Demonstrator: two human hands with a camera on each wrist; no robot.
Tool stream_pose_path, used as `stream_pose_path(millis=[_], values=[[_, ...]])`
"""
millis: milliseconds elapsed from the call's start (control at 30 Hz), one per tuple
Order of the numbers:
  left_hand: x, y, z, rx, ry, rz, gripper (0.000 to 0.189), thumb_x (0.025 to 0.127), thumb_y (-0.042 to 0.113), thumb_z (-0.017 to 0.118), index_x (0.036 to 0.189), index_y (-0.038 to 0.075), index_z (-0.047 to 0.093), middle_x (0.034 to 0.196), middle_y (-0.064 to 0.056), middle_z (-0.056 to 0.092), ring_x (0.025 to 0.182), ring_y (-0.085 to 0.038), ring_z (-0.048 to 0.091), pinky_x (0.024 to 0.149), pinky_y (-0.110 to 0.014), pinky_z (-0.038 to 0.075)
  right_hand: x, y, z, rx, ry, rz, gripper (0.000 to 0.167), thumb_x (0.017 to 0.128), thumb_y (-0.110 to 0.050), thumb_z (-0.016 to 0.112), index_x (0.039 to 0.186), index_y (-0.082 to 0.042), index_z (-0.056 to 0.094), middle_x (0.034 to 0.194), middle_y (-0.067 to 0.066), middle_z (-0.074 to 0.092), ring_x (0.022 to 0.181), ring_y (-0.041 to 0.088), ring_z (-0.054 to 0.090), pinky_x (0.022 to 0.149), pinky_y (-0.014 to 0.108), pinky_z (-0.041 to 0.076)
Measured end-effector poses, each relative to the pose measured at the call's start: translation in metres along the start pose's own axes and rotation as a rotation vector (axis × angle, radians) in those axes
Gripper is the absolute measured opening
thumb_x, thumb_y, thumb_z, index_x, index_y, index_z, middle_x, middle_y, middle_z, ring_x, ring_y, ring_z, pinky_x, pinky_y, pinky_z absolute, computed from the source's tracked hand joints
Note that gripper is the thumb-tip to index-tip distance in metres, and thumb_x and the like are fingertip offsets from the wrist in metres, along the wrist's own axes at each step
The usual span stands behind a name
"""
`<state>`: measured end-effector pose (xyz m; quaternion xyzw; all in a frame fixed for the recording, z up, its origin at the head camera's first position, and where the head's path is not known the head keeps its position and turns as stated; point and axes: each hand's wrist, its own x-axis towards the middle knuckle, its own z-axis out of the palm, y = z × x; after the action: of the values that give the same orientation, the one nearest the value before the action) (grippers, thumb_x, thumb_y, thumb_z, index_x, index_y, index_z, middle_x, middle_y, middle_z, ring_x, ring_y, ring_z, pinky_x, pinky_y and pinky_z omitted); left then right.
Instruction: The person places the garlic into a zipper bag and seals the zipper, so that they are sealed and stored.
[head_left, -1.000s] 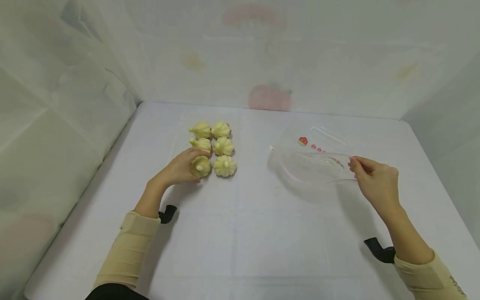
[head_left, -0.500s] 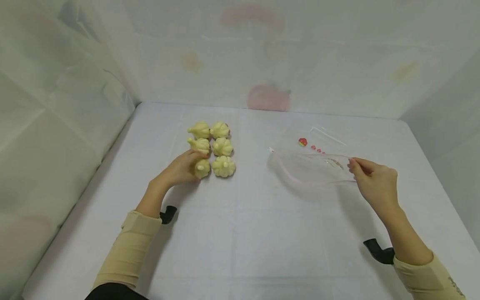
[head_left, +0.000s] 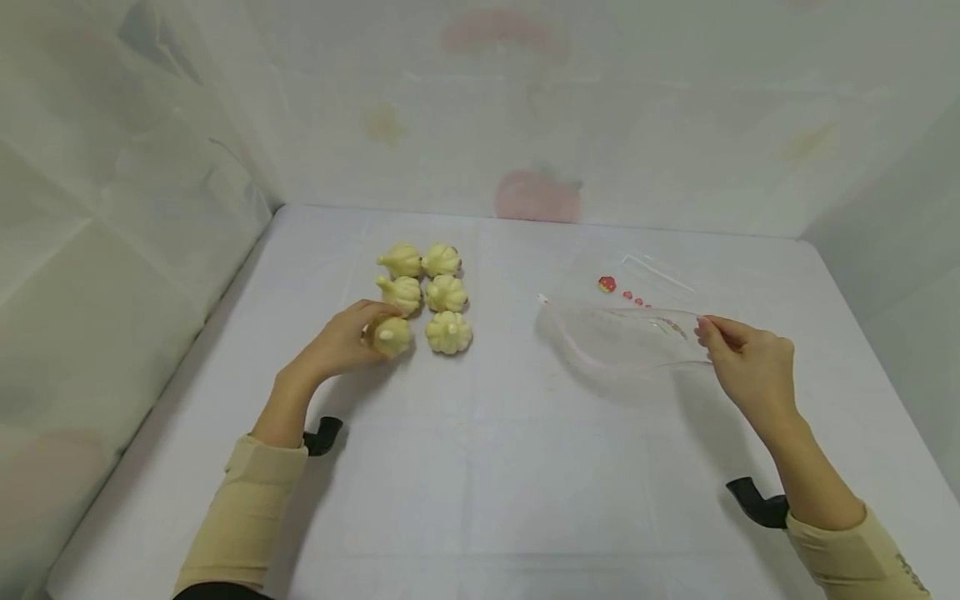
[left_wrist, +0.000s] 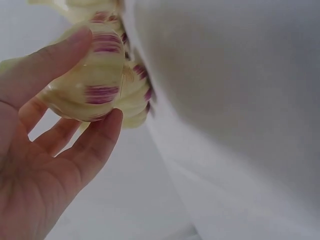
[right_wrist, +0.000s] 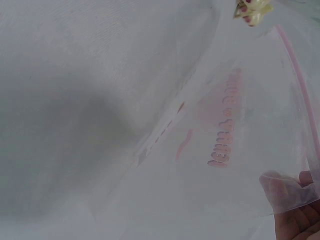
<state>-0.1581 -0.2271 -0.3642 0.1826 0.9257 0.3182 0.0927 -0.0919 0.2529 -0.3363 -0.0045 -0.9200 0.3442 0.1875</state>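
Observation:
My left hand [head_left: 341,337] grips a pale yellow garlic bulb [head_left: 392,336] between thumb and fingers, at the near left of a group of bulbs. In the left wrist view the held garlic bulb [left_wrist: 102,70] shows purple streaks, with another bulb [left_wrist: 134,102] right behind it. My right hand [head_left: 757,371] pinches the right edge of a clear zip bag [head_left: 622,342], its mouth facing left and spread. In the right wrist view thumb and fingers hold the bag's corner near its pink zip strip [right_wrist: 300,85], and red lettering [right_wrist: 222,135] shows on the film.
Several more garlic bulbs [head_left: 447,293] stand in two columns at left centre on the white-covered table [head_left: 480,467]. Patterned sheeting [head_left: 375,108] rises behind the table and along its sides. Black curved pieces [head_left: 757,502] stick out at both wrists.
My left hand has drawn its garlic bulb a little to the left, widening the gap to the neighbouring bulb. My right hand and the bag have hardly moved.

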Motion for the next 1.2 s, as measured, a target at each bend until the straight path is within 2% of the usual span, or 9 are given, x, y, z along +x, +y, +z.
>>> stream_pose_path(millis=[67, 133, 233, 300, 400, 700, 900, 1033, 1200], values=[[-0.003, 0.001, -0.002, -0.004, 0.008, 0.013, 0.064, 0.072, -0.002, 0.078, 0.132, 0.002, 0.054, 0.131, -0.021, 0.052, 0.115, -0.037, 0.048, 0.088, -0.051, 0.042, 0.000, 0.000, 0.000, -0.003, 0.003, -0.005, 0.028, 0.095, -0.010, 0.059, 0.105, 0.015, 0.068, 0.089, 0.029, 0.069, 0.059, -0.024, 0.048, 0.053, 0.001, 0.037], [-0.006, 0.002, -0.004, -0.007, 0.010, 0.024, 0.065, 0.073, -0.003, 0.078, 0.132, 0.002, 0.053, 0.132, -0.020, 0.051, 0.112, -0.035, 0.049, 0.085, -0.048, 0.043, 0.000, 0.001, 0.000, -0.006, 0.002, -0.008, 0.028, 0.095, -0.010, 0.059, 0.105, 0.015, 0.068, 0.088, 0.029, 0.069, 0.060, -0.023, 0.049, 0.053, 0.001, 0.037], [-0.009, 0.004, -0.006, -0.017, 0.006, 0.038, 0.066, 0.074, -0.003, 0.079, 0.133, 0.002, 0.052, 0.134, -0.020, 0.050, 0.110, -0.032, 0.049, 0.086, -0.048, 0.044, 0.000, 0.000, 0.000, -0.002, 0.003, -0.011, 0.028, 0.095, -0.010, 0.060, 0.105, 0.015, 0.068, 0.088, 0.030, 0.068, 0.060, -0.024, 0.049, 0.054, 0.000, 0.037], [-0.011, 0.006, -0.007, -0.023, 0.006, 0.046, 0.066, 0.074, -0.004, 0.079, 0.134, 0.002, 0.051, 0.134, -0.019, 0.050, 0.108, -0.032, 0.049, 0.088, -0.049, 0.044, 0.000, 0.000, 0.000, -0.001, 0.000, -0.007, 0.028, 0.096, -0.010, 0.059, 0.105, 0.015, 0.067, 0.088, 0.030, 0.068, 0.062, -0.030, 0.040, 0.054, 0.000, 0.037], [-0.013, 0.007, -0.007, -0.026, 0.013, 0.060, 0.066, 0.073, -0.004, 0.080, 0.133, 0.001, 0.052, 0.133, -0.019, 0.051, 0.105, -0.031, 0.050, 0.089, -0.050, 0.045, -0.001, -0.001, 0.001, 0.007, -0.003, 0.001, 0.029, 0.096, -0.010, 0.059, 0.106, 0.015, 0.067, 0.089, 0.030, 0.068, 0.062, -0.032, 0.039, 0.054, 0.000, 0.037], [-0.017, 0.014, -0.008, -0.024, 0.026, 0.105, 0.067, 0.072, -0.006, 0.081, 0.132, 0.001, 0.052, 0.131, -0.019, 0.052, 0.102, -0.030, 0.051, 0.088, -0.049, 0.047, -0.001, -0.002, 0.002, -0.008, -0.001, 0.003, 0.029, 0.096, -0.012, 0.059, 0.105, 0.015, 0.068, 0.089, 0.029, 0.069, 0.061, -0.027, 0.044, 0.053, 0.001, 0.037], [-0.015, 0.021, -0.005, -0.025, 0.018, 0.153, 0.068, 0.071, -0.008, 0.081, 0.132, 0.001, 0.053, 0.129, -0.018, 0.053, 0.094, -0.026, 0.052, 0.087, -0.047, 0.048, -0.001, -0.003, 0.002, -0.005, -0.009, 0.018, 0.030, 0.097, -0.012, 0.058, 0.106, 0.015, 0.068, 0.089, 0.029, 0.069, 0.061, -0.027, 0.043, 0.052, 0.002, 0.038], [-0.014, 0.027, -0.003, -0.039, 0.016, 0.186, 0.068, 0.070, -0.008, 0.082, 0.131, 0.001, 0.053, 0.129, -0.017, 0.054, 0.096, -0.026, 0.053, 0.086, -0.046, 0.049, -0.001, -0.002, 0.003, 0.000, -0.013, 0.021, 0.030, 0.097, -0.012, 0.058, 0.106, 0.015, 0.067, 0.090, 0.029, 0.068, 0.062, -0.031, 0.039, 0.053, 0.001, 0.037], [-0.014, 0.035, -0.001, -0.045, 0.018, 0.239, 0.066, 0.070, -0.007, 0.082, 0.130, 0.001, 0.055, 0.128, -0.015, 0.055, 0.099, -0.026, 0.053, 0.084, -0.045, 0.049, -0.001, -0.001, 0.003, -0.004, -0.015, 0.022, 0.030, 0.096, -0.012, 0.059, 0.106, 0.014, 0.068, 0.090, 0.029, 0.069, 0.060, -0.028, 0.044, 0.053, 0.001, 0.038]])
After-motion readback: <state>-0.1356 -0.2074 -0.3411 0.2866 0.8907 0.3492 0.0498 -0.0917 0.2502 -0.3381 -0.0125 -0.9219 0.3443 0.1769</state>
